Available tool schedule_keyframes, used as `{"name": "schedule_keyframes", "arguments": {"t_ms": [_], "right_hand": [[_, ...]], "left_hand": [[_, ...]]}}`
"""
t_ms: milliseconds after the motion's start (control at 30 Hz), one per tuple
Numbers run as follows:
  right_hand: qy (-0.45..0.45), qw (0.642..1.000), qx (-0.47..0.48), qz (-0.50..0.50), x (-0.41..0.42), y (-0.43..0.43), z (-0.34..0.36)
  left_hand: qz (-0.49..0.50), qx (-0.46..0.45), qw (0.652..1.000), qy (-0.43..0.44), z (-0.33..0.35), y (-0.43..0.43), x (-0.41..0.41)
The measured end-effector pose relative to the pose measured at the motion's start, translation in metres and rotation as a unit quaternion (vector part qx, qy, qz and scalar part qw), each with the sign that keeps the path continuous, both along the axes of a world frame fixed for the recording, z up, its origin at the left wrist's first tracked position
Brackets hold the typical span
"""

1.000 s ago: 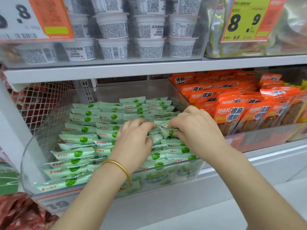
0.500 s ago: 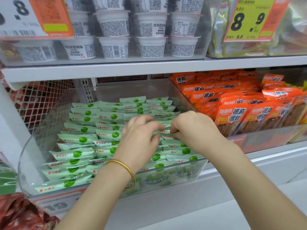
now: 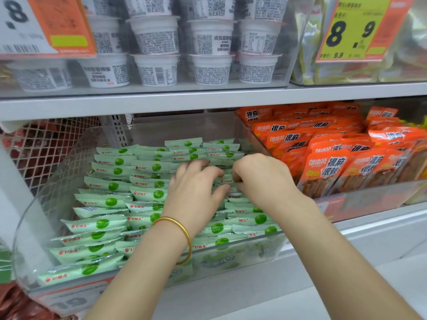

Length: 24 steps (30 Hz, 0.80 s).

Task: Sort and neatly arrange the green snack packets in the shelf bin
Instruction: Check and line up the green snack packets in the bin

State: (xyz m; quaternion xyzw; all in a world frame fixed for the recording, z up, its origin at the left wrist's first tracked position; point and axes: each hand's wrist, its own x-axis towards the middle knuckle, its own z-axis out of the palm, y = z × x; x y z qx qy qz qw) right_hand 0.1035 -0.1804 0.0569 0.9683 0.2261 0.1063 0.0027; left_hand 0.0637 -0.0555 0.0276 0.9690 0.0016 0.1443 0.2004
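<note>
Lightness is the main thing I expect from these pale green crimped-edge snack packets [image 3: 108,202]. Each is a small, flat pillow of thin glossy film with a green fruit printed on it and serrated seals at both ends. I judge them slippery against each other, soft in the middle and stiffer along the seals, so the sealed ends or the long edges are the places to pinch. Squeezing the belly would probably just crumple the wrapper.

They lie in overlapping, shingled rows inside the clear, hard plastic shelf bin [image 3: 184,127], filling it from the front wall nearly to the back. The rows on the bin's left side look tidy, and those on its right side look looser.

My left hand [image 3: 194,192], with a smooth gold bangle [image 3: 188,239] at the wrist, and my right hand [image 3: 261,181] are close together over the bin's right side, about midway back. Both have fingers curled down into the packets and nipping the film. The right fingertips are tucked out of sight, so I cannot tell exactly how many packets they have.

Just right of the bin stand glossy orange pouches [image 3: 323,167]. On the shelf above it sit rigid white plastic cups [image 3: 157,68].
</note>
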Motion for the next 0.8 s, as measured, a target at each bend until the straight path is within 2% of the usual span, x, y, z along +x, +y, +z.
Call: {"name": "schedule_keyframes", "arguments": {"t_ms": [300, 400, 467, 533, 633, 700, 800], "right_hand": [[-0.010, 0.999, 0.041, 0.017, -0.004, -0.002, -0.004], [-0.041, 0.996, 0.075, 0.028, -0.008, -0.005, -0.001], [-0.092, 0.989, 0.112, 0.034, -0.011, -0.008, -0.001], [-0.140, 0.975, 0.168, 0.047, -0.013, -0.011, 0.000], [-0.221, 0.931, 0.277, 0.090, -0.014, -0.015, 0.002], [-0.215, 0.906, 0.340, 0.129, -0.018, -0.015, 0.005], [-0.157, 0.866, 0.442, 0.176, -0.023, -0.013, 0.007]], "left_hand": [[0.010, 0.024, 0.999, 0.037, -0.002, 0.000, 0.003], [0.012, 0.014, 1.000, 0.025, -0.003, 0.000, 0.003], [0.012, -0.007, 1.000, 0.012, -0.003, 0.000, 0.002], [0.006, -0.053, 0.998, -0.014, -0.001, 0.001, -0.001], [-0.017, -0.142, 0.987, -0.067, 0.006, 0.004, -0.006], [-0.053, -0.189, 0.976, -0.093, 0.012, 0.006, -0.012], [-0.085, -0.290, 0.948, -0.099, 0.019, 0.008, -0.024]]}}
